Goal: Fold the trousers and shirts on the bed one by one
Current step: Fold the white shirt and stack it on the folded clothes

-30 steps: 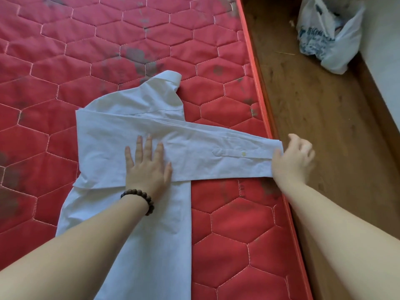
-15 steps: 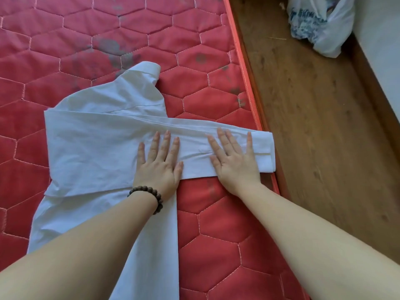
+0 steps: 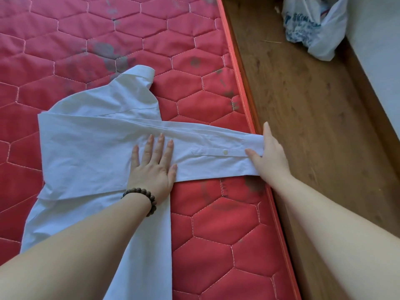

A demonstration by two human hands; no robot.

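Note:
A white shirt [image 3: 91,148] lies flat on the red quilted mattress [image 3: 216,224], collar toward the far side. One sleeve [image 3: 216,156] is stretched across to the right, reaching the mattress edge. My left hand [image 3: 151,167], with a bead bracelet on the wrist, presses flat with fingers spread on the shirt where the sleeve crosses the body. My right hand [image 3: 268,156] grips the cuff end of the sleeve at the mattress edge, thumb on top of the cloth.
The mattress's orange piped edge [image 3: 244,100] runs diagonally on the right. Beyond it is a wooden floor [image 3: 313,126], with a white plastic bag [image 3: 313,24] at the far right by a pale wall [image 3: 376,40].
My right hand slid along the sleeve from a flat press near the button out to the cuff and took hold of it. The sleeve now lies straighter. My left hand stayed in place.

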